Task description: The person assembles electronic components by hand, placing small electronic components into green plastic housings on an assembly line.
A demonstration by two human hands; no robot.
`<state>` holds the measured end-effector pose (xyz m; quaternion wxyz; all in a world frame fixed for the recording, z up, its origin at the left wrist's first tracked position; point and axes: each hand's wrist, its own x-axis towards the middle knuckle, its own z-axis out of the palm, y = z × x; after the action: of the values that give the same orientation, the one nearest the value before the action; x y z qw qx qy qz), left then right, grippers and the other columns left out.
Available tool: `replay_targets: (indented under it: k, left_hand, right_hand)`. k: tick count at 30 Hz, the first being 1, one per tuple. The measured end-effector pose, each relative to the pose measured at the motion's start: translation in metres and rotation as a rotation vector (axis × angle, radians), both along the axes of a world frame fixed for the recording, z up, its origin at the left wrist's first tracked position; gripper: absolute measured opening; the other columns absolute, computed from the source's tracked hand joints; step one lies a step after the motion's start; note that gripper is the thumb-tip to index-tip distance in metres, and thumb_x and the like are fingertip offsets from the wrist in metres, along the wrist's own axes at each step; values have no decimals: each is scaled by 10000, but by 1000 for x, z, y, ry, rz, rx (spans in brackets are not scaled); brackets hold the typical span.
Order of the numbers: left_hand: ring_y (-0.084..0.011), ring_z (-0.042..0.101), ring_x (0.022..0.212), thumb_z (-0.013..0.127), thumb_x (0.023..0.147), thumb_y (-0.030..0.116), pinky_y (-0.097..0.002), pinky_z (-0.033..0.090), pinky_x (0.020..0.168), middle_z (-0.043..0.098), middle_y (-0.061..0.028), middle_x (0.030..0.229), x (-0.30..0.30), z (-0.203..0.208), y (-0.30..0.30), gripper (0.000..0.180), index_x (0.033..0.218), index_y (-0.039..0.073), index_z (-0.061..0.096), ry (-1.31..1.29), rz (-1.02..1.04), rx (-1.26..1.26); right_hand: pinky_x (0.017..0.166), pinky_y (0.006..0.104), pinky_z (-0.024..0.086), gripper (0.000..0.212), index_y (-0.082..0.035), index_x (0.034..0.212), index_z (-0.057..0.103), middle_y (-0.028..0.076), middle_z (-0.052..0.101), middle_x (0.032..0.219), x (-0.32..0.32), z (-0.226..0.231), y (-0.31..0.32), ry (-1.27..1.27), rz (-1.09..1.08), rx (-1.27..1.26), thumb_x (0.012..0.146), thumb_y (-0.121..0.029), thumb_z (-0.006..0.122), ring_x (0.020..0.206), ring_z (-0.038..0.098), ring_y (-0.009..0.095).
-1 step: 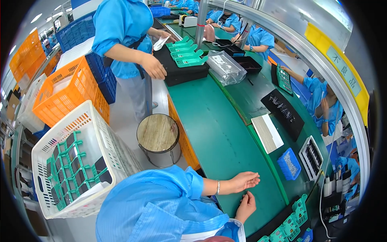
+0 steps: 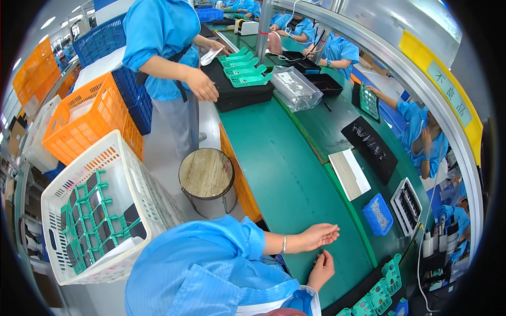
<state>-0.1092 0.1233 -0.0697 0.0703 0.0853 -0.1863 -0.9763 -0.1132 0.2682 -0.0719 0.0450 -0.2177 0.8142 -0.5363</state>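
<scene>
In the head view, the person's left hand (image 2: 316, 236) and right hand (image 2: 322, 270) hover low in the frame, right of centre, over the bare green tabletop (image 2: 284, 174). They sit just apart from each other, fingers loosely curled, nothing visible in either — a resting pose, it seems.

The nearest items are a blue bin (image 2: 383, 230) of small pieces, right of the hands, and green plastic holders (image 2: 380, 296) along the lower right edge, probably set there for easy reach. At left, a white crate (image 2: 142, 195) carries a green lattice (image 2: 94, 227) among dark panels, likely keeping them from rubbing. Near the top, a co-worker's hand (image 2: 203, 86) is beside a black block (image 2: 245, 98) with green trays (image 2: 244, 69) on it.

As for writing, a yellow sign (image 2: 419, 51) at upper right bears a pale label (image 2: 449, 91) with dark characters in a column; the clear bag (image 2: 299, 92) at upper centre has marks too small to read.
</scene>
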Motion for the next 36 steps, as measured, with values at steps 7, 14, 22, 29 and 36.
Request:
replay_targets:
  k: [7, 14, 22, 29, 36]
  left_hand:
    - [-74, 568, 818, 554, 902, 205, -210, 475, 743, 591, -33, 948, 36, 40, -16, 224, 1060, 49, 527, 21, -27, -161]
    - [-73, 571, 807, 554, 902, 189, -205, 479, 709, 590, -30, 929, 73, 56, -34, 210, 1059, 52, 530, 5, -44, -188]
    - [-87, 591, 795, 559, 895, 184, -196, 494, 700, 596, -36, 934, 108, 67, -30, 182, 1021, 53, 547, 48, -81, -125]
    - [-94, 589, 774, 603, 868, 234, -200, 483, 660, 603, -40, 869, 129, 86, -23, 258, 1025, 37, 543, 79, -92, -153]
    - [-88, 588, 656, 602, 849, 118, -191, 486, 603, 606, -46, 768, 149, 97, -30, 98, 875, 34, 560, 88, -49, -140]
  right_hand:
    - [490, 195, 399, 174, 4, 985, 628, 24, 606, 736, -2, -4, 2, 26, -7, 6, 857, -64, 533, 563, 487, 51]
    - [514, 190, 418, 178, -1, 1000, 613, 39, 608, 765, 0, 21, 2, -351, 18, -91, 855, -80, 545, 610, 527, 71]
    - [689, 257, 483, 305, 17, 1108, 564, 101, 615, 961, 8, 13, -69, -547, 457, -215, 867, -167, 534, 801, 592, 159]
    - [956, 417, 408, 647, -41, 1388, 235, 231, 393, 1322, 14, 37, -167, -903, 833, -382, 900, -373, 501, 1165, 463, 332]
    - [983, 474, 357, 399, -77, 1224, 467, 121, 494, 1233, -15, 24, -230, -1142, 604, -745, 904, -315, 472, 1136, 466, 250]
